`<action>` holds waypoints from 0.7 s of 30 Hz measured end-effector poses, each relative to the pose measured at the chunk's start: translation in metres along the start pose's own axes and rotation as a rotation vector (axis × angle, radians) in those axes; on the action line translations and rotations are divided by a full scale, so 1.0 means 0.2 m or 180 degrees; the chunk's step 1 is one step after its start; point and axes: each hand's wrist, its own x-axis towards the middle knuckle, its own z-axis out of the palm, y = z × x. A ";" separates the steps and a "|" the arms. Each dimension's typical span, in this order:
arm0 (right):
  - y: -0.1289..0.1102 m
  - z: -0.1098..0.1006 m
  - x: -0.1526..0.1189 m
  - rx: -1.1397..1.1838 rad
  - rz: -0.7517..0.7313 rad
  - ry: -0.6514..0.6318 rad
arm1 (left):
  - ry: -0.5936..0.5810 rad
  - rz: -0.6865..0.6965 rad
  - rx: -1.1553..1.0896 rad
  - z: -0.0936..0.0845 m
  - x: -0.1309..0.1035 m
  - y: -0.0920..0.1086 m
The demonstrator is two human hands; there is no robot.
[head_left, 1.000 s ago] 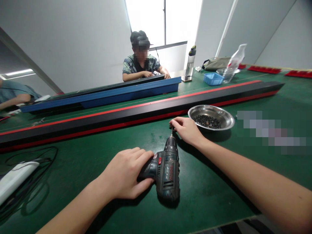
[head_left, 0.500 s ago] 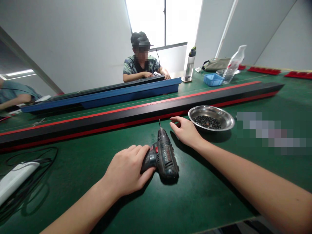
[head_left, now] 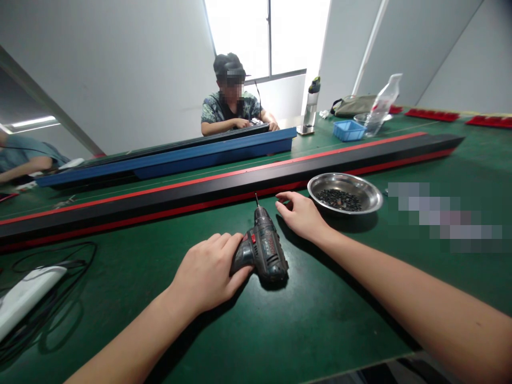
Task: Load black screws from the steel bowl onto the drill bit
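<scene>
Red lettering (head_left: 272, 245) is carried along the body of the near drill (head_left: 269, 261); though blurred, it can perhaps be read as BOSCH. On the far right bottle (head_left: 384, 102), a red mark is seen, illegible.

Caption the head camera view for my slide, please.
Left hand grips a drill before a black-and-red bar, right hand beside a metal bowl.

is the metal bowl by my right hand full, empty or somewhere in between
Somewhere in between: small dark pieces lie across the bottom of the metal bowl, and its bare, shiny inner wall shows above them.
</scene>
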 end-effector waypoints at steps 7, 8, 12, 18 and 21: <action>0.01 0.01 0.00 -0.0033 -0.0055 0.0010 | 0.0002 0.0014 -0.0002 -0.01 0.01 0.00; 0.01 0.01 0.00 -0.0034 -0.0059 0.0002 | 0.0000 0.0017 -0.0008 -0.01 0.01 0.00; 0.01 0.01 0.00 -0.0023 -0.0071 -0.0020 | -0.0025 0.0045 -0.0050 -0.01 0.01 -0.01; -0.01 0.01 -0.01 -0.0065 -0.0118 -0.0076 | -0.0015 0.0047 -0.0020 -0.01 0.01 -0.01; -0.01 0.00 -0.01 -0.0087 -0.0146 -0.0101 | -0.0027 0.0052 -0.0015 -0.01 0.01 -0.01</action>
